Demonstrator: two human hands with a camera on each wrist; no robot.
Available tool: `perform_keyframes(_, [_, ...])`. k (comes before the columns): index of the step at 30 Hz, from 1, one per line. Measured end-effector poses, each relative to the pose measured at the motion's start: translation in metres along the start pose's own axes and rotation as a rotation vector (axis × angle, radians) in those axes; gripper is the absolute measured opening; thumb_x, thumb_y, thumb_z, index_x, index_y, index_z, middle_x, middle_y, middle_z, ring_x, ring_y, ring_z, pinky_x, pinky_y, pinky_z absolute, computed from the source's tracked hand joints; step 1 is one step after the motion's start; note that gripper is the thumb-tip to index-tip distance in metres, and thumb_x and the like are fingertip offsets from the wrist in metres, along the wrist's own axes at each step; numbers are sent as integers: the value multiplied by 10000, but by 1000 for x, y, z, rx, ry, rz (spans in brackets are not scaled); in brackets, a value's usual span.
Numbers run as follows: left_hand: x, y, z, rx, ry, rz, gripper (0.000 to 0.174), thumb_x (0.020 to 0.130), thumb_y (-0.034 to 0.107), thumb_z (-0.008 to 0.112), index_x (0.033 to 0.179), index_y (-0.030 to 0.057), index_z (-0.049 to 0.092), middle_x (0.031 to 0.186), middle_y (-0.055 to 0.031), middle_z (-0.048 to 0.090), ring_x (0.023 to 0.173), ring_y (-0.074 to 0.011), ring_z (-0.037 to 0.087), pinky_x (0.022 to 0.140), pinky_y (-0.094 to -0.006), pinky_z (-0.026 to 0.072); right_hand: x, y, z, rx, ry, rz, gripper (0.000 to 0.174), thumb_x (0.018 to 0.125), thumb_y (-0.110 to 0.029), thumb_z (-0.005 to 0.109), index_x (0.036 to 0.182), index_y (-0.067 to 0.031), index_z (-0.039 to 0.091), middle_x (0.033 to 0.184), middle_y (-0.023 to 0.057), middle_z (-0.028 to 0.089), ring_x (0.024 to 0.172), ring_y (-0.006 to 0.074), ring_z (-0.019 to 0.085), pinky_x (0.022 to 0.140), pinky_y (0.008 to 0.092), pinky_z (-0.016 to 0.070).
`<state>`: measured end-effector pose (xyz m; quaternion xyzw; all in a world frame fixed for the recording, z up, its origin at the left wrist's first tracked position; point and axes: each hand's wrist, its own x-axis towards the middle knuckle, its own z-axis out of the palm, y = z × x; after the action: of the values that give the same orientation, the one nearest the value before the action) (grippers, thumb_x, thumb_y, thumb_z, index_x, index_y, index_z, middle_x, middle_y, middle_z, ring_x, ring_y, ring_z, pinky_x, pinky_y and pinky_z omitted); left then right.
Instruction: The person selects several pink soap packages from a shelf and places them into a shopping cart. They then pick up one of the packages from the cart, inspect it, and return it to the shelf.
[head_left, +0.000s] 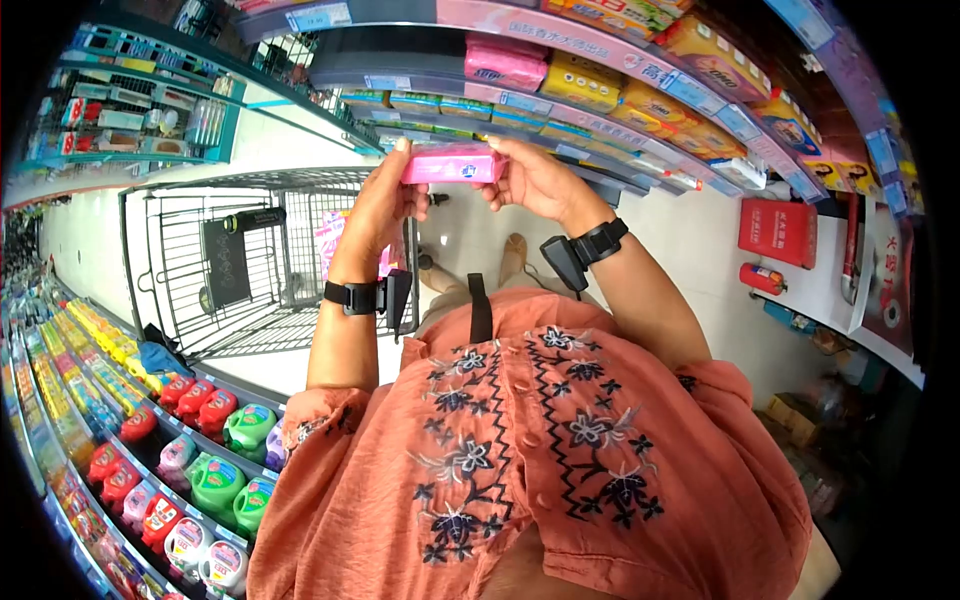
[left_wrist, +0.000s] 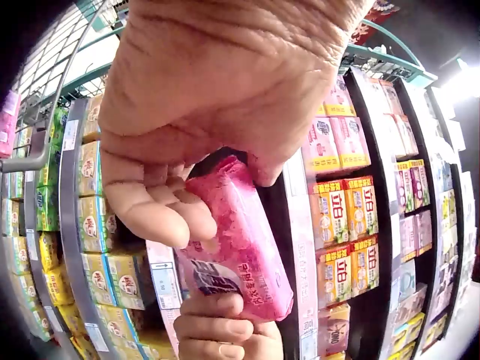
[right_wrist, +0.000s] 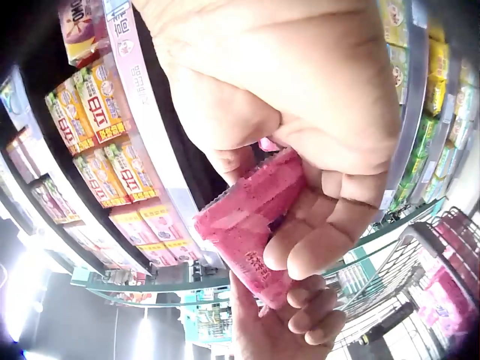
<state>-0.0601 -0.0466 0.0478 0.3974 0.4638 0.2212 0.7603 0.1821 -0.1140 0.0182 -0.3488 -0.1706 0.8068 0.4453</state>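
Observation:
Both hands hold a pink wrapped soap bar [head_left: 452, 166] out in front of the body, one at each end. In the head view the left hand [head_left: 385, 200] grips its left end, thumb along the near corner. The right hand [head_left: 535, 180] pinches the other end between thumb and fingers. Dark printing shows on the shiny wrapper of the soap bar [left_wrist: 238, 247] in the left wrist view. From the right wrist, the soap bar [right_wrist: 259, 225] appears tilted, its crimped end seam towards the shelf, with fingers curled over one side.
A wire shopping cart [head_left: 270, 178] stands at the left with a pink package [head_left: 340, 235] inside. Ahead are shelves of wrapped packs, including a yellow pack [head_left: 580, 82]. Detergent bottles [head_left: 215, 480] line the lower left shelves. A red box [head_left: 778, 232] and fire extinguisher [head_left: 764, 278] are at the right.

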Motion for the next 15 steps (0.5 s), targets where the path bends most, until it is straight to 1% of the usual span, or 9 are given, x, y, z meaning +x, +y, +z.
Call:
perform_keyframes(1, [0, 2, 3, -36, -10, 8, 502, 997, 552, 522, 1050, 65, 628, 768, -11, 604, 602, -125, 596, 555, -276, 505, -2, -1, -2, 39, 14, 8, 389, 1013, -426, 546, 1140, -65, 615, 917, 100, 708, 758, 197, 683, 665, 344, 571])
perform_keyframes(4, [-2, 8, 14, -60, -16, 6, 482, 992, 527, 553, 1025, 51, 624, 772, -16, 613, 605, -128, 601, 540, -272, 500, -4, -4, -13, 96, -15, 16, 407, 1021, -439, 525, 1162, -66, 606, 905, 96, 709, 756, 200, 684, 657, 346, 565])
perform_keyframes(5, [-1, 8, 17, -50, -47, 46, 477, 979, 522, 582, 977, 47, 625, 750, -20, 614, 594, -132, 601, 528, -275, 496, -5, -4, -17, 97, -32, 0, 442, 1031, -473, 493, 1163, -67, 604, 895, 94, 710, 741, 201, 679, 652, 343, 561])
perform_keyframes(8, [0, 12, 25, 27, -23, 34, 474, 970, 526, 596, 926, 54, 623, 720, -16, 601, 577, -132, 593, 522, -281, 492, -11, -9, -21, 98, -61, 23, 475, 1033, -513, 468, 1146, -75, 613, 888, 90, 711, 723, 199, 674, 653, 338, 558])
perform_keyframes(9, [1, 11, 28, 58, 2, 38, 522, 946, 583, 600, 889, 64, 617, 685, -5, 570, 563, -129, 581, 511, -278, 481, -13, -12, -21, 61, -53, 30, 515, 1029, -559, 439, 1129, -89, 625, 880, 87, 712, 715, 197, 672, 652, 333, 554])
perform_keyframes(12, [2, 13, 36, 122, 97, -9, 571, 918, 648, 595, 874, 79, 610, 669, 5, 541, 561, -125, 572, 504, -270, 470, -10, -13, -33, 85, -89, 55, 532, 1000, -586, 489, 1167, -96, 615, 891, 123, 714, 738, 227, 697, 675, 364, 579])
perform_keyframes(13, [4, 11, 39, 153, 107, -2, 636, 890, 734, 550, 831, 102, 590, 657, 11, 522, 555, -125, 565, 500, -267, 461, -10, -14, -37, 78, -107, 57, 546, 998, -597, 479, 1169, -97, 615, 890, 124, 716, 736, 227, 698, 677, 364, 578])
perform_keyframes(15, [4, 11, 43, 174, 102, -14, 660, 886, 768, 510, 797, 117, 569, 653, 15, 513, 550, -124, 558, 499, -266, 453, -11, -16, -42, 60, -142, 62, 573, 995, -621, 459, 1174, -99, 615, 887, 126, 718, 732, 228, 698, 683, 365, 577])
